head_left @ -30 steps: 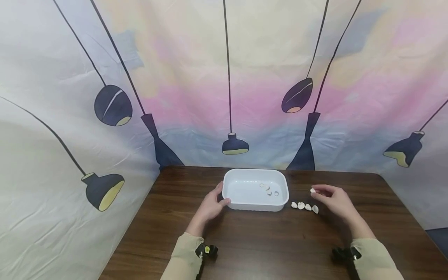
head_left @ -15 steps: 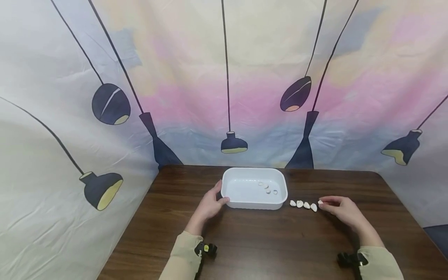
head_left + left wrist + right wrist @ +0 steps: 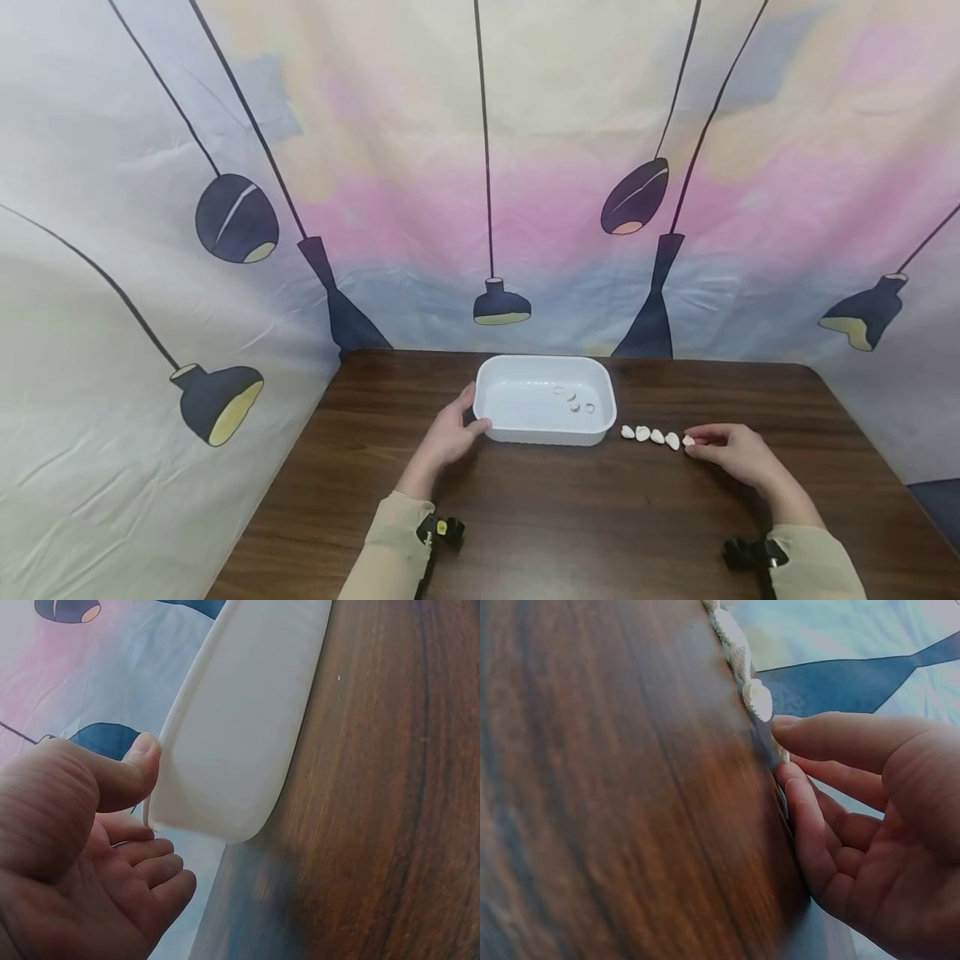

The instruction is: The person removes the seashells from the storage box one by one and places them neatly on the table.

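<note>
A white rectangular dish (image 3: 543, 436) stands on the table, with several small pale round pieces (image 3: 574, 407) lying towards its right side. My left hand (image 3: 450, 432) grips the dish's left end, thumb over the rim; in the left wrist view the left thumb (image 3: 141, 759) lies on that rim. Right of the dish, several white seashells (image 3: 642, 433) form a row, and ridges show on one shell (image 3: 757, 700) in the right wrist view. At the row's right end my right hand (image 3: 738, 454) pinches another seashell (image 3: 688, 441) at table level, mostly hidden by the fingers.
The brown wooden table (image 3: 555, 517) runs up to a fabric backdrop (image 3: 420, 167) printed with hanging lamps. Black wrist cameras sit on both sleeves, the left one (image 3: 442, 531) and the right one (image 3: 753, 553).
My right hand has brought its seashell rightward and down to the table, at the right end of the row. The left hand stays on the dish.
</note>
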A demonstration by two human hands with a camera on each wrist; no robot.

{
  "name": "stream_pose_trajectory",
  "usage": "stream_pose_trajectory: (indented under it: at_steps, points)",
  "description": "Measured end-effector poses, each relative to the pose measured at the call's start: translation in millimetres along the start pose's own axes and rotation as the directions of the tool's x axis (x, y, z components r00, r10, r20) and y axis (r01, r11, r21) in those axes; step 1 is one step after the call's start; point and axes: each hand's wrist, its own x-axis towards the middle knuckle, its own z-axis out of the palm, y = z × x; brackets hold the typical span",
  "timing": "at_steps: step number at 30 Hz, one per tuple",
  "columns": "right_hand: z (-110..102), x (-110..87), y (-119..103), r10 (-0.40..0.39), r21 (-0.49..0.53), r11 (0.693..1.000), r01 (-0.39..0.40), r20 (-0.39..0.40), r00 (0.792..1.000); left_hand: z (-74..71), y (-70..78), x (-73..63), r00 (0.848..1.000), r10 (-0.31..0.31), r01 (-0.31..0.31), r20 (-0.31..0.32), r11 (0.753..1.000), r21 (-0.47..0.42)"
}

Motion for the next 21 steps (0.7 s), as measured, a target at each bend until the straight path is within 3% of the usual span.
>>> stream_pose_trajectory:
  at_steps: [21]
  points:
    - [2.9,2.3,-3.5,0.027,-0.032,0.999,-0.027,-0.004,1.000,-0.9,0.8,-0.3,1.000,0.001,-0.001,0.005,1.000,0.003]
